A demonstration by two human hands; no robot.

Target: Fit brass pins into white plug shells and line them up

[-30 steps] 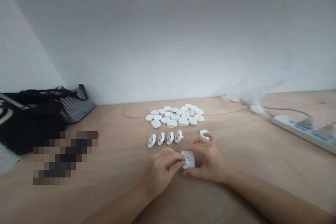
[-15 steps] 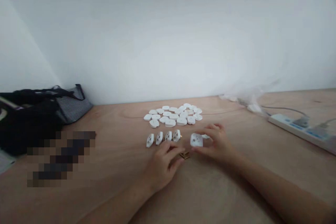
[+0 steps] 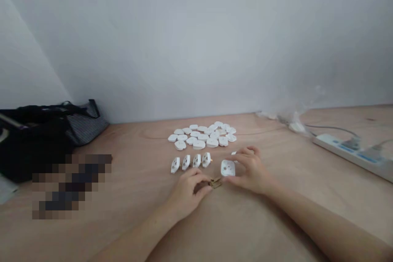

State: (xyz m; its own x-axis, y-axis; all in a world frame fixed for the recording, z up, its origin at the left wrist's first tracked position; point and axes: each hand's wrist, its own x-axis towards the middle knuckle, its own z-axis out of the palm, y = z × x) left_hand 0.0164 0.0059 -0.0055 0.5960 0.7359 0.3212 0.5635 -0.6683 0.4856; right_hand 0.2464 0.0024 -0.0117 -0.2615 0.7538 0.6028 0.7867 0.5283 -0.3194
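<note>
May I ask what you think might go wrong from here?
First, the left hand seems to hold the brass part only by one end, so it might slip. Second, the four white pieces in a row sit just beyond that hand; brushing them could shift one. Third, a white piece is partly hidden behind the right hand, which holds a white housing, so it could be nudged unnoticed.

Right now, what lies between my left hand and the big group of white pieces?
A row of four white pieces lies there, as the head view shows.
</note>
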